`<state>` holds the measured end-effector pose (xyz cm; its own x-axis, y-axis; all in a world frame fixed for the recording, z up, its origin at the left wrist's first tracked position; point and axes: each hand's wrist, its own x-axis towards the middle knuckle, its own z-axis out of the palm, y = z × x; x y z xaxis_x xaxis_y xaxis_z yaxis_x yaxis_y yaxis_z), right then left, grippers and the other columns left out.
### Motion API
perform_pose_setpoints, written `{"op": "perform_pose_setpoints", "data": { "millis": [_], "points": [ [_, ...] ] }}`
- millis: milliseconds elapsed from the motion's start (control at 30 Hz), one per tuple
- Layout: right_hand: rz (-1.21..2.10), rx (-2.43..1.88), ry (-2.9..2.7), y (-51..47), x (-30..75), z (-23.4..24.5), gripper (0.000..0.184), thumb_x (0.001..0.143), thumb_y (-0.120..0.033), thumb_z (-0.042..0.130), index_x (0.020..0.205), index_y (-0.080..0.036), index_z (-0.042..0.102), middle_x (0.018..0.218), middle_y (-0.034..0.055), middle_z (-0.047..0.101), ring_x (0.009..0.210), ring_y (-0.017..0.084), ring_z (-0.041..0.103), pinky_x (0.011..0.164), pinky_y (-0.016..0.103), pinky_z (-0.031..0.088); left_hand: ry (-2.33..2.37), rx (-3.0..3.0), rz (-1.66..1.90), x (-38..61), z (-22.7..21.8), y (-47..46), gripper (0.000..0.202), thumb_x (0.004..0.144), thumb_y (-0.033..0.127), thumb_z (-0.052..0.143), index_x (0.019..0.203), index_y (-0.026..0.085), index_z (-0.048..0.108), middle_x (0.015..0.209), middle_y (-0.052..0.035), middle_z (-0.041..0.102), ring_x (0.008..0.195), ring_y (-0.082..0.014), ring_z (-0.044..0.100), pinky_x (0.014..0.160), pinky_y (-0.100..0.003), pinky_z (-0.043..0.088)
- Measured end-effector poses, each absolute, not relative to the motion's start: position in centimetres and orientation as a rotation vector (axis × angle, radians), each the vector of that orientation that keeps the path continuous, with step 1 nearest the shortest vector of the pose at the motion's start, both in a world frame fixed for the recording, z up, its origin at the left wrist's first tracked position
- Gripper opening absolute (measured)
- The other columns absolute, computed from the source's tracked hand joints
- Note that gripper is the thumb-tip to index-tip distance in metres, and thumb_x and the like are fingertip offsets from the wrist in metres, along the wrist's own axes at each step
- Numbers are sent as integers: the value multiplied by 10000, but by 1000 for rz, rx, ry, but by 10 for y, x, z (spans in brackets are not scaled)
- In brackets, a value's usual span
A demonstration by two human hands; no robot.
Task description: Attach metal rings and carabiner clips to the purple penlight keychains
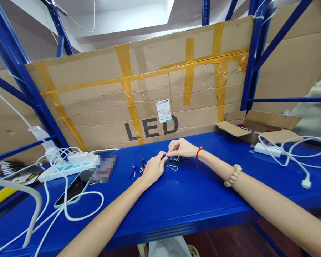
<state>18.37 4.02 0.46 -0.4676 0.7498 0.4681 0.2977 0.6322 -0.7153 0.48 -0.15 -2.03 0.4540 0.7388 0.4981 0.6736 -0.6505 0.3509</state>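
My left hand (153,167) and my right hand (179,147) meet over the middle of the blue table (192,200), both pinching one small blue keychain part (164,156) between their fingertips. A silver carabiner clip (172,167) lies on the table just below my right hand. A small pile of blue keychain pieces (138,169) sits to the left of my left hand. More small dark parts (178,159) lie under my right hand, partly hidden. My right wrist wears a red string and a bead bracelet.
A white power strip (65,167) with looping white cables and a phone (71,189) lie at the left. An open cardboard box (256,126) and a white charger cable (296,157) are at the right. A taped cardboard wall marked LED (149,92) stands behind.
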Motion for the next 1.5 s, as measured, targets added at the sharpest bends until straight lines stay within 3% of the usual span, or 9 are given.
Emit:
{"op": "perform_pose_setpoints", "data": {
  "millis": [267,467,567,733,867,1200,1500],
  "points": [
    [1027,-1188,-1863,33,176,6,370,511,-481,744,638,-138,682,538,2,562,469,70,443,406,177,356,1361,2590,1041,6,-17,-5,232,881,240,369,1004,253,565,939,-2,656,874,-165,601,721,-231,429],
    [997,-1192,-1838,32,173,7,360,505,-479,754,616,-144,682,483,-5,546,443,71,437,389,176,359,1367,2551,1075,8,-16,-6,262,866,212,393,1075,286,532,1060,15,628,951,-167,584,794,-248,432],
    [936,-1175,-1884,35,174,5,374,551,-498,722,663,-142,697,493,0,556,434,73,432,386,183,355,1445,2503,1054,8,-15,-5,268,863,225,399,1102,290,501,985,9,650,866,-171,613,717,-242,446],
    [677,-1030,-1946,40,178,3,354,592,-470,704,716,-138,703,696,37,629,462,66,463,436,194,376,1524,2408,1128,8,-14,-2,210,870,253,384,1038,272,509,794,13,650,748,-162,617,643,-230,424],
    [435,-846,-1951,42,179,2,313,599,-422,718,778,-166,707,819,34,591,487,53,451,496,208,396,1550,2324,1155,7,-12,0,220,879,271,354,1033,259,511,693,17,618,682,-155,602,614,-226,411],
    [248,-799,-2045,43,181,2,200,671,-374,696,782,-210,719,825,13,553,533,62,433,534,213,361,1524,2379,1072,7,-13,-1,225,872,288,369,1043,278,515,787,7,650,744,-170,613,627,-236,411],
    [143,-885,-2127,40,183,4,131,656,-325,722,753,-238,716,780,-18,507,549,58,447,527,197,327,1497,2418,1013,5,-16,2,209,880,307,353,1003,271,518,690,29,623,682,-157,603,579,-221,367]
  ]
}}
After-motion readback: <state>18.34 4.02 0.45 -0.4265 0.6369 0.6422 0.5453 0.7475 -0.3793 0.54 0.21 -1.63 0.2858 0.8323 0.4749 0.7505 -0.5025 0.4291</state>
